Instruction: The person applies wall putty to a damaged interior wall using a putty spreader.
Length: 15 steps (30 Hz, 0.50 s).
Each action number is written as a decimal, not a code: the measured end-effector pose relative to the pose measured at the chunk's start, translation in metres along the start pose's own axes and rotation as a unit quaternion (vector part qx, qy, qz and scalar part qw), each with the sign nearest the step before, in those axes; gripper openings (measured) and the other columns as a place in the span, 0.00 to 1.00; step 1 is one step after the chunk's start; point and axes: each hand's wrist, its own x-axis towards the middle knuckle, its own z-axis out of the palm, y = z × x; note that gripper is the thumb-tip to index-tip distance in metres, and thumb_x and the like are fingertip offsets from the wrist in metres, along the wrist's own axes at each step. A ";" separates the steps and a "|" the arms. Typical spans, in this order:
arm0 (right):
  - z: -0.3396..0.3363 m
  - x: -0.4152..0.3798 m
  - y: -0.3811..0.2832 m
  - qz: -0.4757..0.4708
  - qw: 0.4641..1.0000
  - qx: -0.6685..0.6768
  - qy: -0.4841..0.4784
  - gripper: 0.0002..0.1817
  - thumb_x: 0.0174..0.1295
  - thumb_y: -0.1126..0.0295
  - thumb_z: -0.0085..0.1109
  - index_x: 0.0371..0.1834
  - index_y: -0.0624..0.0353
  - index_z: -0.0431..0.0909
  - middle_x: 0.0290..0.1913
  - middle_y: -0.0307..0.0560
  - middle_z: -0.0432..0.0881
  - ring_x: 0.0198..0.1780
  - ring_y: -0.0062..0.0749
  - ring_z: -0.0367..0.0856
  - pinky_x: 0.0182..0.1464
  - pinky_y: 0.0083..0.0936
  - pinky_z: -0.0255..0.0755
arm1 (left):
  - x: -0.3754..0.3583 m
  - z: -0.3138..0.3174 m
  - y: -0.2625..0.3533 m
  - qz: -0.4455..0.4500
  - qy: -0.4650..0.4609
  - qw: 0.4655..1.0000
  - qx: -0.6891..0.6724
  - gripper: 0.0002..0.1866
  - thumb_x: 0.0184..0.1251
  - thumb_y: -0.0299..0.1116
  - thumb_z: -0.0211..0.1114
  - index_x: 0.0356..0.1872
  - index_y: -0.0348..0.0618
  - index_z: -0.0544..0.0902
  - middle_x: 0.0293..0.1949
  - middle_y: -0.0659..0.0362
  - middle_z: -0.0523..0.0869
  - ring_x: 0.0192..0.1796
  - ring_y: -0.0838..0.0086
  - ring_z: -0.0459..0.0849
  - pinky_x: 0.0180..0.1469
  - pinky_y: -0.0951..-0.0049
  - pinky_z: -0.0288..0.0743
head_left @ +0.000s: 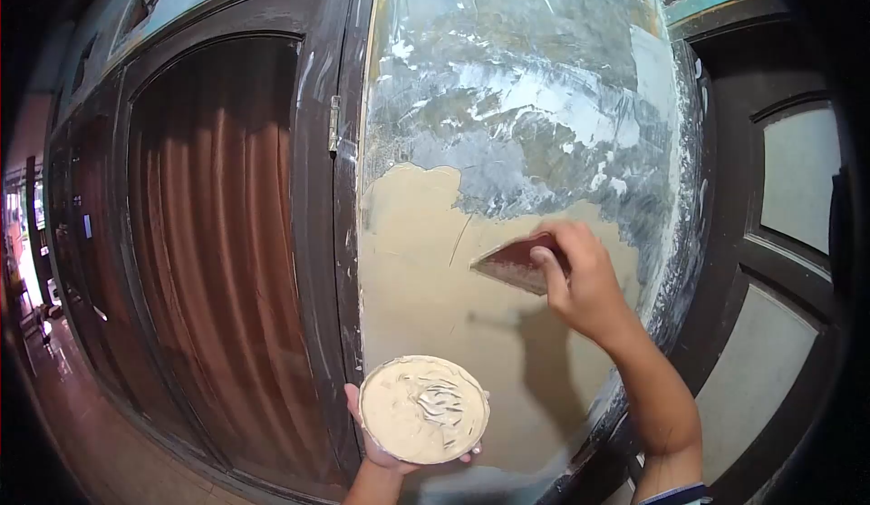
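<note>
My left hand is wrapped round the underside of a round tub of putty, holding it in front of the wall. Cream putty fills the tub, with ridged marks on its surface. In my right hand, a dark reddish putty knife is pinched between thumb and fingers. Its blade lies at or close to the wall; exact contact is hard to tell. Fresh cream putty coats the lower wall. Above it, the bare wall is patchy grey-blue with white smears.
On the left is a dark wooden door frame with a metal hinge and a brown curtain behind its panel. A dark panelled door stands on the right. Tiled floor shows at lower left.
</note>
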 end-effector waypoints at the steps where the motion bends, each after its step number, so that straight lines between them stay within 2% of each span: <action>1: 0.007 0.009 0.012 0.008 1.000 -0.002 0.024 0.13 0.69 0.72 0.64 0.55 0.60 0.80 0.50 0.52 0.84 0.54 0.51 0.78 0.58 0.44 0.69 | 0.000 0.001 0.000 0.006 0.010 1.000 0.007 0.73 0.44 0.95 0.49 0.84 0.47 0.56 0.76 0.21 0.59 0.57 0.19 0.78 0.49 0.26 0.82; 3: 0.017 0.025 0.021 0.027 0.999 -0.031 0.023 0.17 0.69 0.65 0.68 0.56 0.60 0.79 0.50 0.53 0.84 0.53 0.51 0.78 0.59 0.42 0.68 | 0.002 -0.001 0.002 -0.002 -0.032 0.999 -0.024 0.73 0.44 0.94 0.53 0.84 0.48 0.56 0.77 0.21 0.56 0.63 0.19 0.74 0.52 0.21 0.78; 4: 0.022 0.031 0.023 0.025 0.999 -0.029 0.023 0.17 0.69 0.65 0.68 0.56 0.60 0.79 0.50 0.53 0.84 0.53 0.51 0.78 0.59 0.42 0.68 | 0.000 -0.003 0.004 0.005 -0.025 0.999 -0.023 0.72 0.44 0.94 0.53 0.84 0.49 0.57 0.77 0.21 0.55 0.64 0.19 0.73 0.52 0.19 0.77; 6: 0.033 0.042 0.026 0.072 0.995 -0.067 -0.005 0.21 0.68 0.58 0.70 0.56 0.60 0.79 0.51 0.53 0.84 0.54 0.51 0.77 0.60 0.47 0.65 | -0.002 -0.005 0.006 0.014 -0.018 1.000 -0.022 0.72 0.45 0.94 0.54 0.84 0.49 0.57 0.77 0.21 0.55 0.65 0.18 0.72 0.53 0.18 0.76; 8: 0.044 0.049 0.030 0.075 0.994 -0.081 -0.003 0.22 0.67 0.56 0.71 0.55 0.59 0.79 0.50 0.53 0.84 0.54 0.51 0.76 0.60 0.49 0.64 | -0.003 -0.006 0.009 0.004 -0.041 0.999 -0.029 0.74 0.43 0.93 0.56 0.85 0.50 0.52 0.80 0.29 0.55 0.66 0.17 0.70 0.59 0.18 0.74; 10: 0.054 0.058 0.041 0.070 0.991 -0.114 0.014 0.23 0.65 0.52 0.72 0.54 0.57 0.81 0.48 0.53 0.85 0.55 0.52 0.75 0.59 0.55 0.62 | -0.003 -0.009 0.011 0.011 -0.041 0.999 -0.031 0.74 0.43 0.93 0.56 0.85 0.50 0.52 0.80 0.30 0.55 0.66 0.17 0.70 0.59 0.18 0.74; 11: 0.053 0.063 0.047 0.063 0.989 -0.132 0.035 0.23 0.65 0.52 0.72 0.53 0.57 0.81 0.46 0.54 0.85 0.56 0.52 0.75 0.58 0.53 0.62 | -0.003 -0.010 0.011 0.016 -0.041 0.998 -0.034 0.74 0.43 0.93 0.57 0.85 0.50 0.52 0.80 0.30 0.54 0.67 0.17 0.70 0.59 0.18 0.73; 13: 0.045 0.076 0.055 0.114 0.988 -0.095 0.052 0.24 0.64 0.52 0.73 0.53 0.57 0.81 0.46 0.55 0.85 0.55 0.52 0.75 0.59 0.53 0.62 | -0.003 -0.010 0.013 0.016 -0.051 0.998 -0.028 0.74 0.43 0.92 0.58 0.85 0.50 0.52 0.80 0.29 0.53 0.67 0.17 0.70 0.60 0.17 0.72; 15: 0.041 0.073 0.051 0.113 0.990 -0.068 0.047 0.24 0.64 0.52 0.73 0.53 0.58 0.81 0.47 0.55 0.85 0.54 0.52 0.76 0.59 0.52 0.62 | -0.003 -0.009 0.013 0.025 -0.053 0.997 -0.054 0.74 0.42 0.92 0.59 0.85 0.50 0.51 0.81 0.28 0.51 0.68 0.16 0.68 0.61 0.17 0.71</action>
